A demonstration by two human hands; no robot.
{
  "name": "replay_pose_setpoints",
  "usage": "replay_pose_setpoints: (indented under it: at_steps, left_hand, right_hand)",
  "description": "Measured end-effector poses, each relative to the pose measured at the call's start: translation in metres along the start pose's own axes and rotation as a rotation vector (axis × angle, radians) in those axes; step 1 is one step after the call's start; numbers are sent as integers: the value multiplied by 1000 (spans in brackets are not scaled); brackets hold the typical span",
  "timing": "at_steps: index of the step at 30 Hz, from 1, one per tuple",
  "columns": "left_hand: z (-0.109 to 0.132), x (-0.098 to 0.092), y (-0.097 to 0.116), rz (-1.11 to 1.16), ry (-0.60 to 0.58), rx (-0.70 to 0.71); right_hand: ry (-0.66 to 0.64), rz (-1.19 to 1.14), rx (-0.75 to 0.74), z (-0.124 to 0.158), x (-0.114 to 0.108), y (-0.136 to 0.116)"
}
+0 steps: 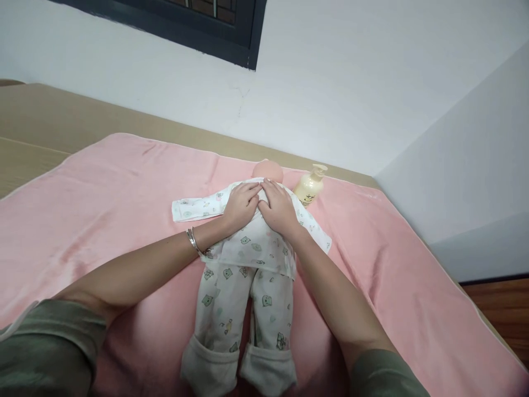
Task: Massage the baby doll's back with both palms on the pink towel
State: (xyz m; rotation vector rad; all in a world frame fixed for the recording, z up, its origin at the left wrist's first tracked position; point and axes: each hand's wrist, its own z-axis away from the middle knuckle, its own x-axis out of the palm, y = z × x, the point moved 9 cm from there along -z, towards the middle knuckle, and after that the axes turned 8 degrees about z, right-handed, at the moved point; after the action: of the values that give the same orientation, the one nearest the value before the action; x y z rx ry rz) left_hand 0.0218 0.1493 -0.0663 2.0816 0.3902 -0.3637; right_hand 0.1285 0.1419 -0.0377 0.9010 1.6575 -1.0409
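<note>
A baby doll (270,170) lies on its back on a pink blanket (103,193), dressed in a white printed top (252,248) and matching trousers (243,309) with turned-up cuffs. My left hand (242,203) rests on the doll's chest, fingers together and curled over the fabric near the collar. My right hand (279,207) lies beside it on the chest, its fingers pressed flat on the top. The two hands touch at the fingertips. A silver bangle circles my left wrist.
A cream pump bottle (309,186) stands on the blanket just right of the doll's head. The blanket covers a tan mattress (37,121) against a white wall, under a dark window frame (231,38). Wooden floor (502,314) shows at the right.
</note>
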Motion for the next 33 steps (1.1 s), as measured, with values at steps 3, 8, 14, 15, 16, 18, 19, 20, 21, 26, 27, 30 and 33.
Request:
replay_pose_setpoints:
  at_steps: [3, 8, 14, 15, 16, 18, 19, 20, 21, 26, 27, 30, 33]
  left_hand:
    - [1, -1, -1, 26, 25, -11]
    - [1, -4, 0, 74, 60, -35]
    - [3, -8, -5, 77, 68, -148]
    - [3, -8, -5, 68, 63, -153]
    - [3, -8, -5, 61, 57, -148]
    - [2, -7, -3, 52, 46, -122]
    - [1, -7, -2, 50, 40, -106]
    - [1, -6, -1, 48, 35, -92]
    - [1, -6, -1, 46, 29, -81]
    - [1, -7, 0, 51, 21, -95]
    - [1, -7, 0, 55, 20, -97]
    - [1, -8, 2, 61, 20, -95]
    - [2, -9, 1, 63, 27, -100]
  right_hand:
    - [13, -15, 27, 3, 0, 0]
    - [61, 49, 32, 10, -3, -5]
    - [58, 72, 26, 11, -3, -6]
    - [60, 84, 18, 12, -3, -8]
    - [60, 103, 3, 13, -4, -10]
    - [53, 150, -42, 16, -4, -16]
    - [45, 171, -64, 18, -4, -20]
    - [40, 186, -80, 19, -4, -22]
    - [36, 193, -90, 21, -4, -23]
    - [48, 134, -70, 21, -3, -19]
    - [51, 116, -61, 20, -3, -18]
    - [66, 57, -37, 19, -3, -14]
    - [99, -11, 22, 16, -6, -5]
